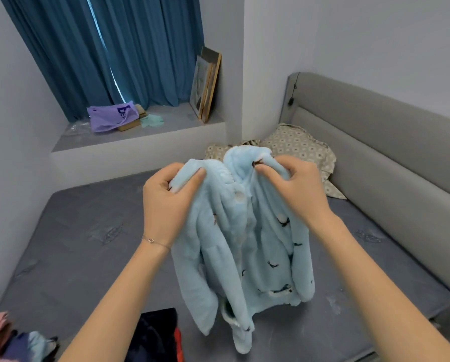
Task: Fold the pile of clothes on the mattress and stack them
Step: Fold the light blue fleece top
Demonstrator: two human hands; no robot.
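Both hands [166,202] [297,186] gripping fleece jacket [244,244], fingertips buried, clothes pile [15,340] cropped

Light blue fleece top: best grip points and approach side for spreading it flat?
Grip both shoulders, either side of the collar, from above, as the left hand and right hand do. The light blue fleece top hangs limp, sleeves dangling, so shoulder grips keep its front straight.

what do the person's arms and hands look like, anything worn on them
Both forearms are bare, with no sleeves in view. The left hand has a thin chain bracelet with a small ring charm at its wrist. The right hand and its wrist show no jewellery or watch.
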